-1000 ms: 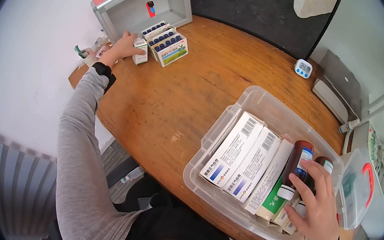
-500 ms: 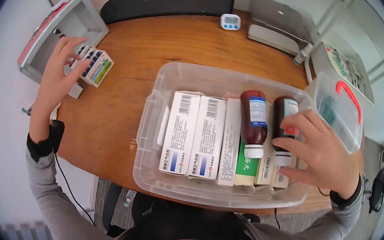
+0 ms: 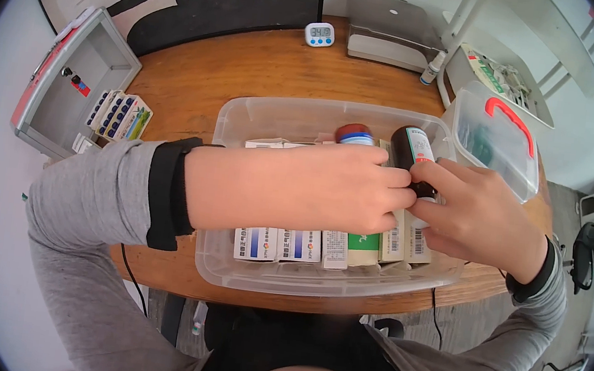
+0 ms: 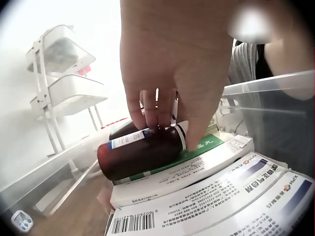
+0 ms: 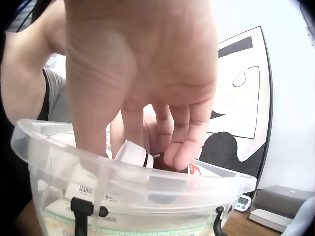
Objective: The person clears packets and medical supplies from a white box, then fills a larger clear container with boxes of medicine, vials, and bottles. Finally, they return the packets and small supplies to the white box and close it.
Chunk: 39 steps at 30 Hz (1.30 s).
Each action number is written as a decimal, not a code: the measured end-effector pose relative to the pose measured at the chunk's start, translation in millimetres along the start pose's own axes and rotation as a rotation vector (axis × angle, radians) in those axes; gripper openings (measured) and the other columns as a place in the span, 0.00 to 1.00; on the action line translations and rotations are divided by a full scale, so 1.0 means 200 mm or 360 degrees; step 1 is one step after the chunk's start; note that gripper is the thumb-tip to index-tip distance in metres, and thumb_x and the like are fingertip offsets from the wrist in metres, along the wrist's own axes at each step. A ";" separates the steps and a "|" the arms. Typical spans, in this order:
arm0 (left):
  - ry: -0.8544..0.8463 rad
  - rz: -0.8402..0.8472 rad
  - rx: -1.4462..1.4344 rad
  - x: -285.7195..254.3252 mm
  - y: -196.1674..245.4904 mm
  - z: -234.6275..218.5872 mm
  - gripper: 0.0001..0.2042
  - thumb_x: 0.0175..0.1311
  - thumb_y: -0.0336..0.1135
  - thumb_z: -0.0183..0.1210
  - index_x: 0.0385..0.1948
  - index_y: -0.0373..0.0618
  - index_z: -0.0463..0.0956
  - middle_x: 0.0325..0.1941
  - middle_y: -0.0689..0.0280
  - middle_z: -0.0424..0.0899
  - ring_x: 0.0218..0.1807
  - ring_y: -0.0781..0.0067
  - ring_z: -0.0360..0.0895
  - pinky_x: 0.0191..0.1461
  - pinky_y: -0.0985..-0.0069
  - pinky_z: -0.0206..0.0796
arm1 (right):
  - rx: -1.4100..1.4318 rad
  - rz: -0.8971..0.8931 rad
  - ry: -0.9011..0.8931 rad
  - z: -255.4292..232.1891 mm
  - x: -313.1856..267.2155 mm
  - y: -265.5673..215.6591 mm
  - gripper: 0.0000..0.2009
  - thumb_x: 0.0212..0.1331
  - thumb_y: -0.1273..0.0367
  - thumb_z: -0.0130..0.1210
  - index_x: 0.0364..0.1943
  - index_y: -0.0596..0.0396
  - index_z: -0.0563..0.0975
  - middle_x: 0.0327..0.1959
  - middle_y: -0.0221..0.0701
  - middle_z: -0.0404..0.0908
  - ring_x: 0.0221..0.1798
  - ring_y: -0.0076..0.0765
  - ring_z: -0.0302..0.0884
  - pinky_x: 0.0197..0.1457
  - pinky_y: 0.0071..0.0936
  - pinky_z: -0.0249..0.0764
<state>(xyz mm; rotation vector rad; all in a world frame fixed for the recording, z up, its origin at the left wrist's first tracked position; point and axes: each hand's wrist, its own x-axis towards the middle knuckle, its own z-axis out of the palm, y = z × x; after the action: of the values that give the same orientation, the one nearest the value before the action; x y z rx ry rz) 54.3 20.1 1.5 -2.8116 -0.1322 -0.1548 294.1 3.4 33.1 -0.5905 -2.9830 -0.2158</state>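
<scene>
My left hand (image 3: 355, 186) reaches across the clear plastic bin (image 3: 321, 292). Its fingers and thumb grip a reddish-brown bottle (image 4: 140, 156) near the neck, as the left wrist view shows. Beside it, my right hand (image 3: 473, 213) holds a darker brown bottle (image 3: 409, 144) around its neck and white cap (image 5: 132, 153). Both bottles lie on cartons inside the bin. White medicine boxes (image 3: 259, 244) fill the bin's left half, partly hidden under my left forearm. A green-and-cream box (image 3: 363, 249) lies under the bottles.
At the left stands a silver case (image 3: 125, 56) with red trim, and a carton of blue-capped vials (image 3: 137, 123) before it. A timer (image 3: 319, 35), a grey machine (image 3: 382, 45) and a small white bottle (image 3: 432, 67) line the back. A red-handled clear box (image 3: 465, 120) stands right.
My left hand has come from the vials and case at the left over to the reddish-brown bottle in the bin. My right hand has shifted from the reddish-brown bottle to the darker one.
</scene>
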 end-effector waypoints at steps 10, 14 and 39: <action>0.0258 -0.0823 -0.0514 -0.14 -0.12 -0.10 0.13 0.53 0.30 0.61 0.39 0.41 0.72 0.38 0.59 0.78 0.38 0.56 0.81 0.39 0.63 0.73 | 0.0608 0.0330 0.0587 -0.01 0.07 0.14 0.17 0.45 0.76 0.66 0.43 0.59 0.81 0.39 0.33 0.80 0.39 0.30 0.79 0.35 0.24 0.76; 0.0435 -0.0916 -0.0596 -0.16 -0.14 -0.07 0.15 0.60 0.34 0.62 0.45 0.40 0.70 0.39 0.56 0.82 0.40 0.52 0.82 0.40 0.63 0.73 | 0.0804 0.0385 0.0660 -0.02 0.19 0.15 0.16 0.49 0.78 0.65 0.44 0.59 0.79 0.39 0.31 0.81 0.39 0.28 0.80 0.37 0.20 0.77; 0.1108 -0.1520 -0.0341 -0.61 0.02 -0.39 0.18 0.62 0.40 0.69 0.49 0.42 0.77 0.37 0.65 0.86 0.35 0.74 0.86 0.39 0.76 0.77 | 0.0861 0.0037 0.0054 0.05 0.13 0.07 0.35 0.56 0.68 0.64 0.69 0.62 0.65 0.65 0.50 0.67 0.60 0.53 0.74 0.65 0.43 0.70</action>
<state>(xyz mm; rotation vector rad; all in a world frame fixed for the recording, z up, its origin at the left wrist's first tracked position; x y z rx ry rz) -72.8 -17.3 58.1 -2.4439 -1.3077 -1.3741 274.0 26.8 28.6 -0.5395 -2.8085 0.5580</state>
